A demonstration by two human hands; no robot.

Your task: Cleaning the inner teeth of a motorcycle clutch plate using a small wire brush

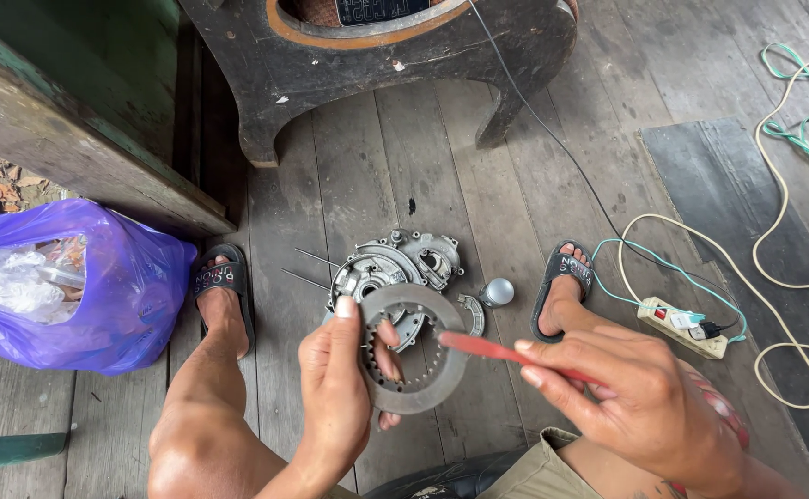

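At the frame's lower centre, the left hand (pixel 335 393) grips a toothed metal ring (pixel 413 349) by its edge; the right hand (pixel 640 402) pinches a red stick (pixel 501 351) touching it, above the engine part (pixel 395 273) on the floor.

Toothed ring (pixel 420 393): dull grey metal, matt, held in left hand (pixel 338 393); red handle (pixel 506 353), smooth plastic by its look, in right hand (pixel 649 402). Engine casing (pixel 395 268): cast metal, pale grey, grimy and uneven, beside a small polished metal knob (pixel 497 292) with a bright sheen. Floorboards (pixel 330 185): weathered grey wood, rough and matt; bag (pixel 99 286): thin purple plastic, glossy and creased; sandals (pixel 222 282): black, matt, rubbery; cables (pixel 783 212): smooth plastic sheathing.
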